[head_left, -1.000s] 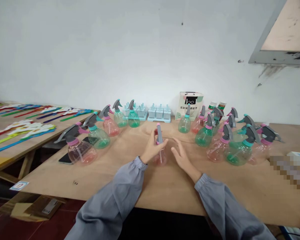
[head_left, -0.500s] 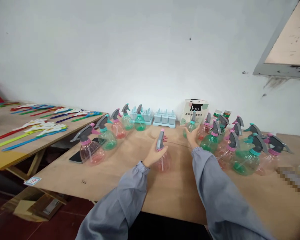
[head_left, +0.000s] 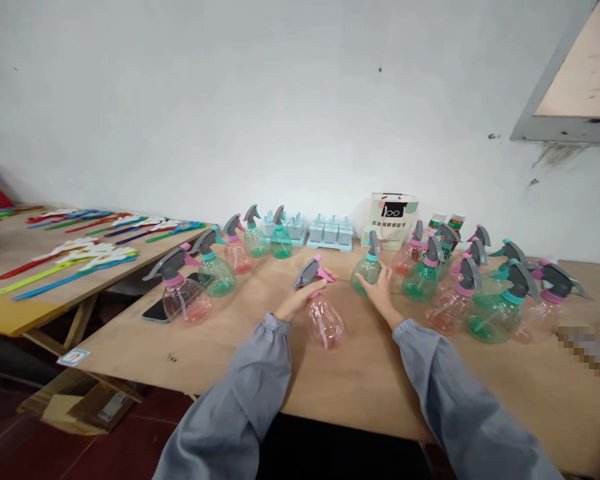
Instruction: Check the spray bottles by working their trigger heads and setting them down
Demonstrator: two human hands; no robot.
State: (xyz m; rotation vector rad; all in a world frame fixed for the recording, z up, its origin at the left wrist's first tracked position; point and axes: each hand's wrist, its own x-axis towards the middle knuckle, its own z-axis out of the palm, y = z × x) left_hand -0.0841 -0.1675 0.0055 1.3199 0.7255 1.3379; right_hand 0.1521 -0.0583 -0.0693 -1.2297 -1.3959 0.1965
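Observation:
My left hand is closed around the neck of a clear pink spray bottle with a grey and pink trigger head. That bottle tilts, its head leaning left. My right hand has its fingers wrapped round the body of a green spray bottle with a grey head and a teal collar. Several more pink and green spray bottles crowd together to the right of it. At the left, another group includes a pink spray bottle at its near end.
Light-blue ice-pop moulds and a printed paper bag stand along the wall. A phone lies beside the left bottles. On the neighbouring table are several colourful long-handled items. Cardboard boxes sit on the floor.
The green spray bottle has come left and nearer in my right hand, away from the right-hand group. In my left hand the pink spray bottle has turned and tipped, its head swinging left.

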